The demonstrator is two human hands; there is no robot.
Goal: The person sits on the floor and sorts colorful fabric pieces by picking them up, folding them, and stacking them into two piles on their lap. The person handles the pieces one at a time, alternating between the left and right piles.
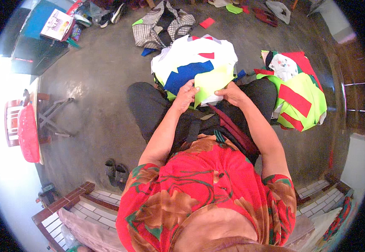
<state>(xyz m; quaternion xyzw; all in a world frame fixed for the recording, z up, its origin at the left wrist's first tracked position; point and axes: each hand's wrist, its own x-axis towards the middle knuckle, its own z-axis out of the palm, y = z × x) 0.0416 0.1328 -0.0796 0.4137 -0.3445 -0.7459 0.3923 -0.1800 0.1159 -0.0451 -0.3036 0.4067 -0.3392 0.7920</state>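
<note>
In front of my lap lies a heap of fabric pieces, with white cloth point(178, 54), a blue piece point(186, 75) and small red scraps point(207, 55). Between my two hands is a neon yellow fabric piece point(209, 84). My left hand point(186, 94) pinches its left edge, thumb on top. On the opposite edge my right hand point(232, 93) is closed, thumb and fingers gripping the cloth. The heap sits by my knees in dark trousers.
Right of my knee stands another pile of neon yellow cloth point(312, 96) with red strips. A checked cloth bundle point(149, 33) lies beyond the heap. A red scrap point(207, 22) is on the floor point(98, 80). Dark shoes point(116, 172) are at left, near a red plastic chair point(28, 134).
</note>
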